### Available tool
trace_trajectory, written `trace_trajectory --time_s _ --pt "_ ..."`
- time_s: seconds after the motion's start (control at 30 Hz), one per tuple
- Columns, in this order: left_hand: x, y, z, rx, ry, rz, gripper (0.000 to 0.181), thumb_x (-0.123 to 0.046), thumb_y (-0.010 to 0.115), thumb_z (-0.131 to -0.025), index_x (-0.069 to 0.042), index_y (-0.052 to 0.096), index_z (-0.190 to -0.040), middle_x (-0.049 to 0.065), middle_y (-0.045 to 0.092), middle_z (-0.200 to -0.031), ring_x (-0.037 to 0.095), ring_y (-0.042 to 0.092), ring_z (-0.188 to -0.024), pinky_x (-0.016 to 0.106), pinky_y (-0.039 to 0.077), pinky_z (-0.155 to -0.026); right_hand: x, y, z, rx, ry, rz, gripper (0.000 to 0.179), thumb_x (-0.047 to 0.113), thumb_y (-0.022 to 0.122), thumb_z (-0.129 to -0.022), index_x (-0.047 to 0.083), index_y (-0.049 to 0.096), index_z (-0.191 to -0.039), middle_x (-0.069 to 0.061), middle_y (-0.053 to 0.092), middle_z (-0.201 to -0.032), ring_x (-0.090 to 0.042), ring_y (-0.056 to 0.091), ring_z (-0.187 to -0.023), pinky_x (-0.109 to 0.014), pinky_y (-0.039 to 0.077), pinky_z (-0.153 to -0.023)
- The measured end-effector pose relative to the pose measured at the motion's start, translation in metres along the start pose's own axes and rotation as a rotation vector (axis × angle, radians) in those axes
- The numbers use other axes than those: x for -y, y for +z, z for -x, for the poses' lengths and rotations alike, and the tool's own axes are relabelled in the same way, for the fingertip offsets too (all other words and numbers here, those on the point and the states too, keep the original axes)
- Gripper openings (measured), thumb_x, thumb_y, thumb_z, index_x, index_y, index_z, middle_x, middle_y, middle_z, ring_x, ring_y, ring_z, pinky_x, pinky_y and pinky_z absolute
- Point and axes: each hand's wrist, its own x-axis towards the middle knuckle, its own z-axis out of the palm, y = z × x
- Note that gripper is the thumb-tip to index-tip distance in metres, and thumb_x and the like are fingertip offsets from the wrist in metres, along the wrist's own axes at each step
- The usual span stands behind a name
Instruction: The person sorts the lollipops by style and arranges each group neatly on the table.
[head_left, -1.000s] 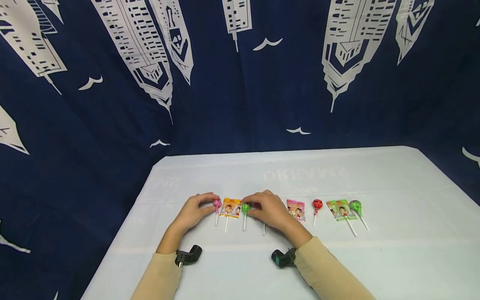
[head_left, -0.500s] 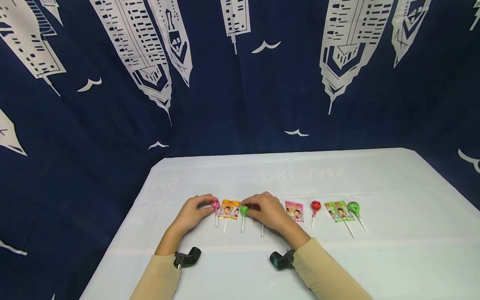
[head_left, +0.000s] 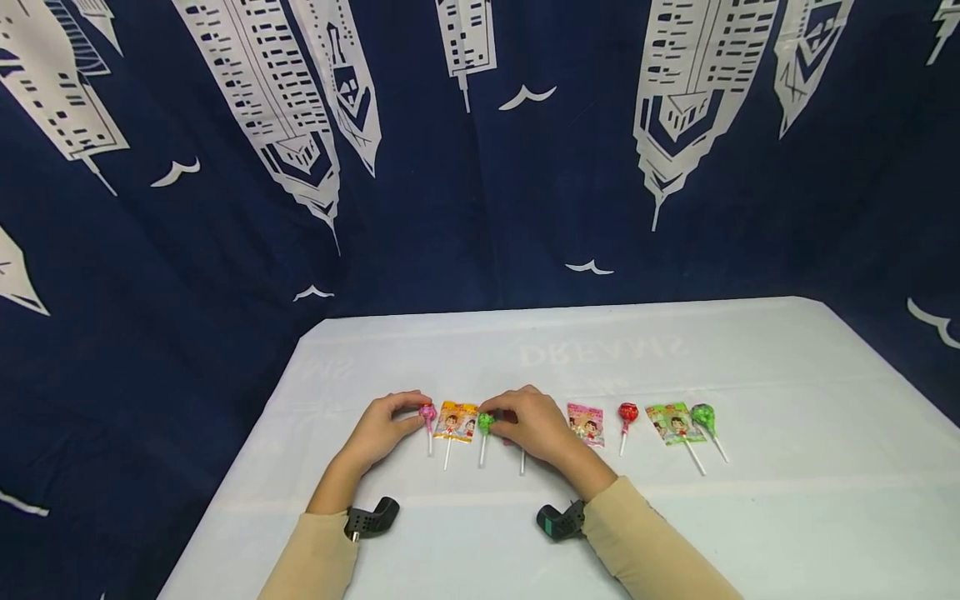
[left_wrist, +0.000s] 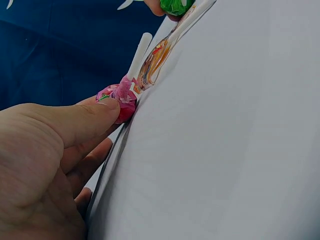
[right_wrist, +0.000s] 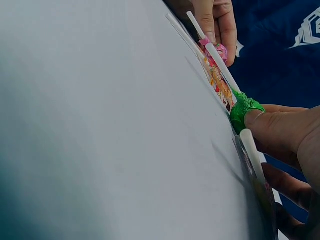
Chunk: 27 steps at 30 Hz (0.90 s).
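Note:
My left hand (head_left: 381, 429) pinches the round head of a pink lollipop (left_wrist: 120, 100) between thumb and finger, its stick pointing toward me. With thumb and finger, my right hand (head_left: 531, 423) pinches the head of a green lollipop (right_wrist: 242, 111). Between the two hands lies a flat lollipop in an orange wrapper (head_left: 456, 421), close beside both round ones. Another flat lollipop sits under the right hand; its white stick (head_left: 522, 462) sticks out, while most of its wrapper is hidden in the head view.
Right of my right hand, a row continues on the white table (head_left: 600, 533): a pink wrapper (head_left: 587, 423), a red lollipop (head_left: 628, 412), a flat green-wrapped lollipop (head_left: 675, 423) and a round green one (head_left: 703, 418). A dark blue printed cloth (head_left: 420, 208) hangs behind.
Both hands keep their pinch on the two lollipops and hardly move. The whole head view has drifted slightly, so everything appears a little lower and further left.

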Motion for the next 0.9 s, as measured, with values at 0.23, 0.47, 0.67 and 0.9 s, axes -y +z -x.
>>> trace_trajectory --time_s 0.23,0.47,0.67,0.9 --pt "0.002 -0.001 0.002 0.002 -0.028 0.032 0.026 -0.006 0.071 -0.089 -0.012 0.074 -0.114 0.009 0.068 -0.13 0.031 0.054 -0.134 0.052 0.036 -0.118 -0.002 0.005 0.002 -0.006 -0.006 -0.006 0.025 0.02 0.078 -0.086 0.027 0.077 -0.11 0.005 0.074 -0.115 -0.017 0.061 -0.104 -0.04 0.047 -0.087" --pt "-0.006 -0.013 -0.006 0.018 -0.017 0.049 0.026 -0.004 0.068 -0.091 -0.007 0.072 -0.117 0.01 0.073 -0.118 0.03 0.062 -0.123 0.051 0.043 -0.111 -0.002 0.005 0.001 -0.022 -0.022 0.001 0.025 0.021 0.078 -0.086 0.027 0.077 -0.11 0.005 0.075 -0.115 -0.018 0.061 -0.103 -0.04 0.047 -0.087" --pt "-0.01 -0.026 -0.028 0.017 0.031 0.06 0.028 0.002 0.066 -0.091 0.001 0.068 -0.119 0.019 0.072 -0.115 0.025 0.07 -0.104 0.021 0.054 -0.087 -0.003 0.001 -0.001 -0.024 -0.014 0.007 0.025 0.021 0.078 -0.086 0.027 0.077 -0.11 0.005 0.075 -0.114 -0.018 0.061 -0.104 -0.04 0.047 -0.088" --pt "-0.009 -0.037 -0.057 -0.001 0.048 0.053 0.029 0.003 0.066 -0.091 0.004 0.067 -0.12 0.023 0.07 -0.118 0.029 0.071 -0.104 0.013 0.051 -0.079 -0.005 0.003 -0.001 -0.009 -0.017 0.013 0.025 0.023 0.077 -0.087 0.028 0.076 -0.111 0.006 0.075 -0.114 -0.017 0.061 -0.105 -0.041 0.048 -0.09"
